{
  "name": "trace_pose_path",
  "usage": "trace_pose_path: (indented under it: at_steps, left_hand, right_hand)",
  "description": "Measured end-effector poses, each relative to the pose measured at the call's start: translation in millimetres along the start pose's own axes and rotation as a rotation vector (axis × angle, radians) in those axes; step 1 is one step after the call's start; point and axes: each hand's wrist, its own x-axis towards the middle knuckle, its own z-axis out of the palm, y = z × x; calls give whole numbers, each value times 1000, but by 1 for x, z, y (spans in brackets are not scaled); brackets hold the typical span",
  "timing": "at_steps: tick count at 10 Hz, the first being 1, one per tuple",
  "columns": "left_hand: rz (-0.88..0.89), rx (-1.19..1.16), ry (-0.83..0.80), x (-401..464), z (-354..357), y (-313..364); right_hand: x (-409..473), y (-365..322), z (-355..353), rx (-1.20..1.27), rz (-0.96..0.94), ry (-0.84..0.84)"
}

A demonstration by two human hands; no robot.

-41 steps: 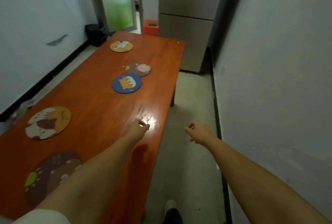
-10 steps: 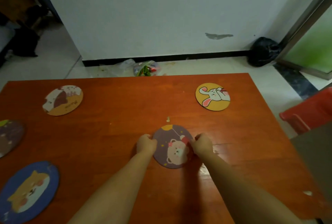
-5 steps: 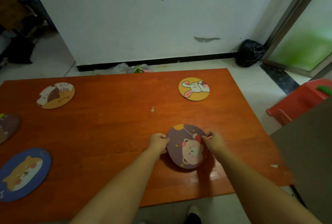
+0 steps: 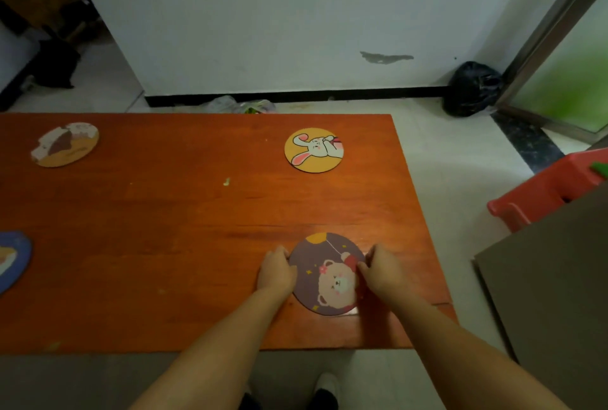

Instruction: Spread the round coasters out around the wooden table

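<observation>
— Where's the bear coaster?

— Flat on the wooden table, near its right end, nearer my edge. My left hand and right hand pinch its opposite rims, fingers curled.

— And the others?

— The rabbit coaster lies beyond it; the tan coaster and the blue coaster lie well left.

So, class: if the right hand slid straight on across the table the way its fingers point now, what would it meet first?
The right hand points leftward at the purple bear coaster, whose edge it already touches; beyond that lies the left hand.
</observation>
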Motion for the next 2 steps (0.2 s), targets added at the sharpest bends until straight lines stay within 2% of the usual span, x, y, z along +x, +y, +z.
trace_pose_path:
  at_steps: [1, 2]
  left_hand:
    - [26, -98, 50, -12, -8, -12]
    - [111, -207, 60, -47, -18, -44]
  right_hand:
    - [6, -3, -16, 113, -30, 35]
    - [11, -9, -60, 365, -140, 149]
